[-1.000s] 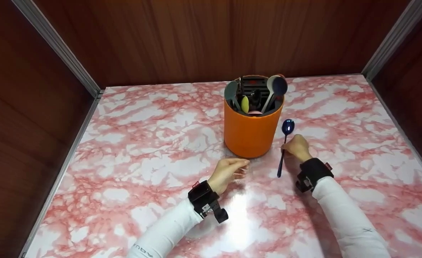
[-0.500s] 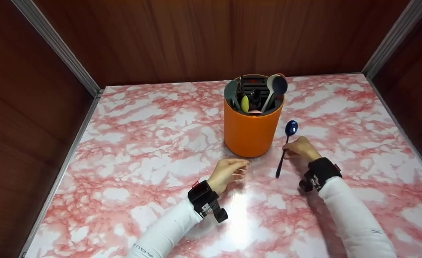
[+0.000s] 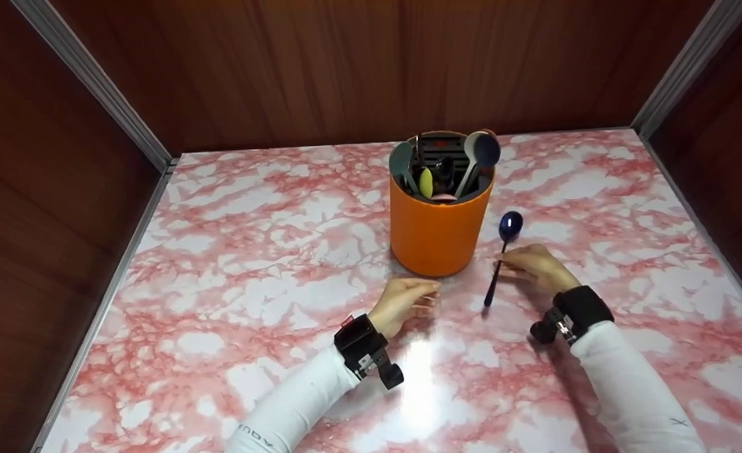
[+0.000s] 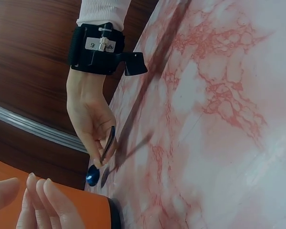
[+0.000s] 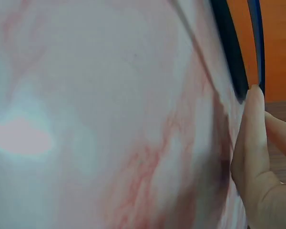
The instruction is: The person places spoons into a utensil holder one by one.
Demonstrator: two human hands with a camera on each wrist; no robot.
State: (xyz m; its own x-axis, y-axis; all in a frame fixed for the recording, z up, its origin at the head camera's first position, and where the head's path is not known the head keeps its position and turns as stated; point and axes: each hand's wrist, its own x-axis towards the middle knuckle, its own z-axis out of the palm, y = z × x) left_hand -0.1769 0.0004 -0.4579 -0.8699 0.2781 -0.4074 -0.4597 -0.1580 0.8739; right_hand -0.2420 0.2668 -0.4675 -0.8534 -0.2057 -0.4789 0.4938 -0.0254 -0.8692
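My right hand (image 3: 537, 265) pinches the thin handle of a shiny dark-blue spoon (image 3: 511, 225) between thumb and fingertips, about midway along. The spoon's bowl points toward the back and its handle end toward me. In the left wrist view the spoon (image 4: 92, 175) hovers just over the table, apart from its shadow. My left hand (image 3: 399, 305) holds nothing; its fingers are relaxed, with the thumb close to them, in front of the orange utensil holder (image 3: 440, 242). In the right wrist view only the spoon's handle (image 5: 257, 43) shows, past my fingertips.
The round holder carries several utensils, among them a grey-green spoon (image 3: 401, 160), a yellow-green one (image 3: 426, 182) and a dark round-headed one (image 3: 487, 151). Brown wood-look panels (image 3: 371, 69) with metal edge strips wall in the pink marbled table (image 3: 251, 264) at the back and sides.
The right hand has lifted the spoon slightly off the table, its wrist moving right and toward me. The left hand stays in place. The head view has shifted slightly.
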